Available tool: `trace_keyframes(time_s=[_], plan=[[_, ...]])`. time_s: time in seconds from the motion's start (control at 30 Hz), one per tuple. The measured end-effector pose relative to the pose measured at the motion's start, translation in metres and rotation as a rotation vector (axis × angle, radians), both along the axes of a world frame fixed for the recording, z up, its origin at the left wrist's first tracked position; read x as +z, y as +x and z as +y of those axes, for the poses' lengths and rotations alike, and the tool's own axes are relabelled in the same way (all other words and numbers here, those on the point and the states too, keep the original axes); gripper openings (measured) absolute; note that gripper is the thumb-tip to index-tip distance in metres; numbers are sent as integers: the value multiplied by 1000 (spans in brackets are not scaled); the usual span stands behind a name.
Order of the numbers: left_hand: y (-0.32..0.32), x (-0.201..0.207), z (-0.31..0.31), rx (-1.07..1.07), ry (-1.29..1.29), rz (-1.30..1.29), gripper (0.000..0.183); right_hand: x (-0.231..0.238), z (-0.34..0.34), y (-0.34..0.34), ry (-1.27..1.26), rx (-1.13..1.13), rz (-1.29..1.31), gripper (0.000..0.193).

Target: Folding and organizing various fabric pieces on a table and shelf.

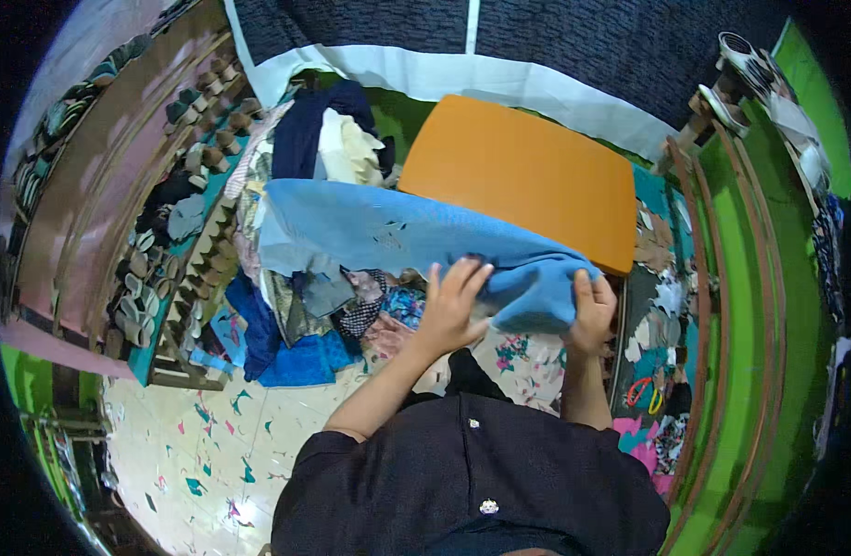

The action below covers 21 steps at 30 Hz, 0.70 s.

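A long piece of light-blue cloth, denim-like, stretches from the fabric pile on the left across to my right side. Small holes or marks show near its middle. My right hand grips the bunched right end of it, thumb on top. Against its lower edge is my left hand, fingers spread and touching the cloth. The cloth overlaps the near edge of an orange board with rounded corners. Beneath its left part lies a heap of mixed fabrics, some patterned, with a bright blue piece at the front.
Racks on the left hold several rows of shoe-shaped forms. Dark and cream cloths lie behind the blue one. On the right, scissors with red and yellow handles lie among scraps. Small coloured offcuts litter the tiled floor.
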<state>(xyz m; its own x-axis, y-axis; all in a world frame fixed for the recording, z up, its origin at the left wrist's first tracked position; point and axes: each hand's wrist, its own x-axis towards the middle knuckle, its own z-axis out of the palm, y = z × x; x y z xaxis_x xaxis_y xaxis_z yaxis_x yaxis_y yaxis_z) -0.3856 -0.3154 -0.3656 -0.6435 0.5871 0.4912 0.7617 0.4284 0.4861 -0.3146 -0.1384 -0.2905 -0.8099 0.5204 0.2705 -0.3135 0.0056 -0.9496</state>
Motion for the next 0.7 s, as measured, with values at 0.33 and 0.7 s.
trace_keyframes(time_s=[0.33,0.7], plan=[[-65,-38,-2,287,176,168,50,35,68,60,48,-396,256,24],[-40,2,54,-218,403,-369,39,48,97,90,89,-646,358,22]])
